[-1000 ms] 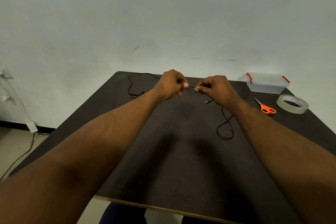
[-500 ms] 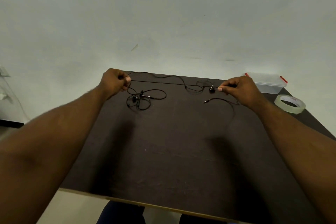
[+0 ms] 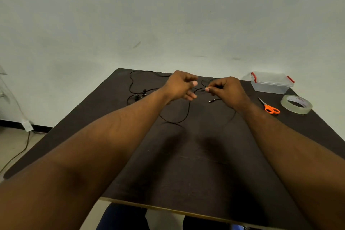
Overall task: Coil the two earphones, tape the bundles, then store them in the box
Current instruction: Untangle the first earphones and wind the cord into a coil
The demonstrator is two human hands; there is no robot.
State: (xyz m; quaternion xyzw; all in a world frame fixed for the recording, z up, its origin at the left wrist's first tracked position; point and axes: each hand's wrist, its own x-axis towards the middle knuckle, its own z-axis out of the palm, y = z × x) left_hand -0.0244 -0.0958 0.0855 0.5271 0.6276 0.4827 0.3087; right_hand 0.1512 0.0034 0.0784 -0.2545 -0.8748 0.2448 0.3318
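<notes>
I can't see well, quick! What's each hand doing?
Left hand: curled, apparently pinching the black earphone cable.
Right hand: pinching the same cable.

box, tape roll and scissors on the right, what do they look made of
Box: looks like clear, slightly frosted plastic, since the table edge shows through it; its red latches look plastic too. Tape roll: a glossy translucent film, probably plastic packing tape, with printing inside the core. Scissors: pale, likely metal blades and orange, probably plastic handles.

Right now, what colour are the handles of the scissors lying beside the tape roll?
Orange, on the metal-bladed scissors; head view shows them.
</notes>
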